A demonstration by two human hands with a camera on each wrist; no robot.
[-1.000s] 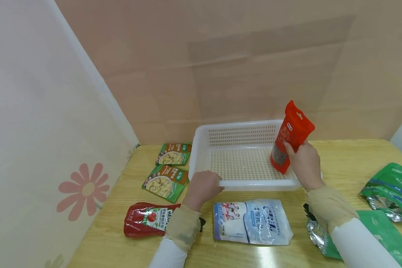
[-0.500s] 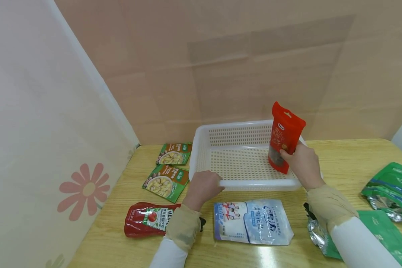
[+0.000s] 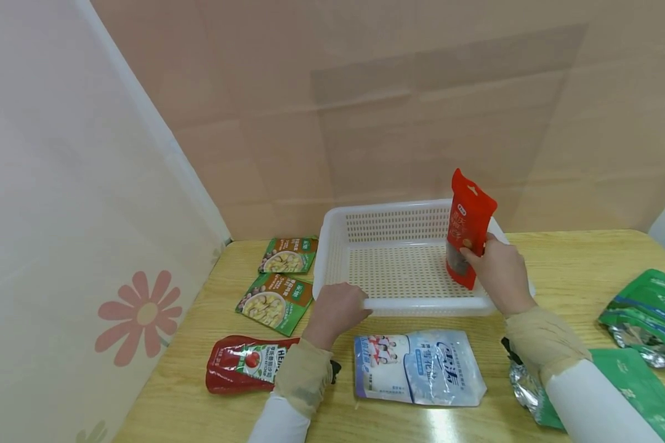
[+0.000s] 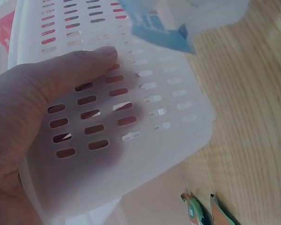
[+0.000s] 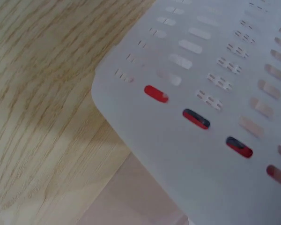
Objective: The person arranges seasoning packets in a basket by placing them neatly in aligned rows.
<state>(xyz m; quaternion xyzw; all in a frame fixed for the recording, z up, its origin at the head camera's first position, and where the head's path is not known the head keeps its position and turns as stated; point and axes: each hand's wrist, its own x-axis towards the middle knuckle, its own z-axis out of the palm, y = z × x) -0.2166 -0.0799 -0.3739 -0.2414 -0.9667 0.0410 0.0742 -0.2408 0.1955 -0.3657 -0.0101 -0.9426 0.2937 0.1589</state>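
A white plastic basket (image 3: 415,303) with slotted walls stands against the back. My left hand (image 3: 338,311) grips its front left corner. In the left wrist view the thumb (image 4: 79,68) lies on the outer wall, and the fingers show dark through the slots from inside. At the basket's right end my right hand (image 3: 501,277) pinches a red pouch (image 3: 473,212) with a see-through lower window. The pouch stands nearly upright, its lower end inside the basket. Red shows through the slots of the basket wall (image 5: 145,126) in the right wrist view; the right hand is largely hidden there.
Before the basket lies a white-and-blue pouch (image 3: 418,368). Left of it are a red ketchup pouch (image 3: 244,363) and two green-orange soup packets (image 3: 274,301) (image 3: 288,254). On the right lie green pouches (image 3: 648,314) (image 3: 632,381), one partly under the right forearm.
My right hand has shifted the red pouch slightly left and turned it more upright inside the basket's right end. The left hand and the basket have stayed put.
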